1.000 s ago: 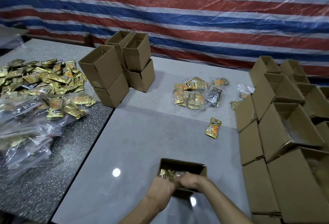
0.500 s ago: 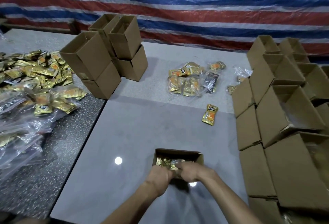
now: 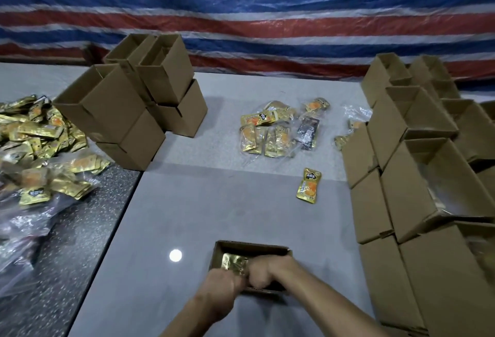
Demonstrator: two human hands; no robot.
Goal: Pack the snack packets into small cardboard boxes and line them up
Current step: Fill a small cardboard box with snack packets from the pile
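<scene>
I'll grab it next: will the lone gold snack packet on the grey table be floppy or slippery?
Probably light and floppy: the lone packet is a thin flat pouch. Its glossy foil looks slippery; pinching an edge seems safest.

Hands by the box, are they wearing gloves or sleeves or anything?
No. The left hand and right hand are bare, no gloves. Both forearms are bare too, with no sleeve in view. No watch or bracelet shows; it is too blurry to check for rings.
</scene>
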